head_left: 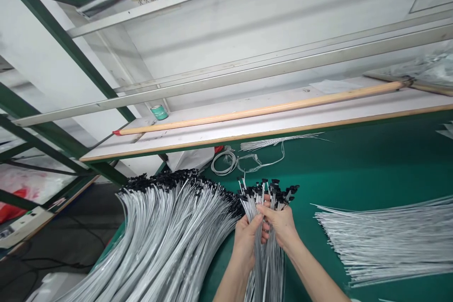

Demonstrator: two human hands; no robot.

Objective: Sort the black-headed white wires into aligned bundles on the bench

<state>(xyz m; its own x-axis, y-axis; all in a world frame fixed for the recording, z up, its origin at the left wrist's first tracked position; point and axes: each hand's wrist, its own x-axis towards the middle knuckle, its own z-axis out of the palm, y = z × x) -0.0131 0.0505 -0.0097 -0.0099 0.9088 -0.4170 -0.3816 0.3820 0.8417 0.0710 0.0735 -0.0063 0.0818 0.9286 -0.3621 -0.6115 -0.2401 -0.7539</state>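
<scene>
A bundle of grey cables (260,264) with black connectors (281,192) at its upper end hangs down between my two hands. My left hand (247,236) is closed around the left part of this bundle, just below the connectors. From the right, my right hand (281,224) grips the same bundle, its thumb lying across the cables near the left thumb. A few cable ends poke up above the others. Beside my left hand lies a much larger heap of grey cables (170,236), its black connectors (166,179) gathered along the top.
Another pile of grey cables (396,240) lies on the green table (354,165) to the right. Behind are a coiled cable (223,163) and thin strands (272,143). A shelf (198,139) above carries a wooden pole (255,109) and a green tin (159,112).
</scene>
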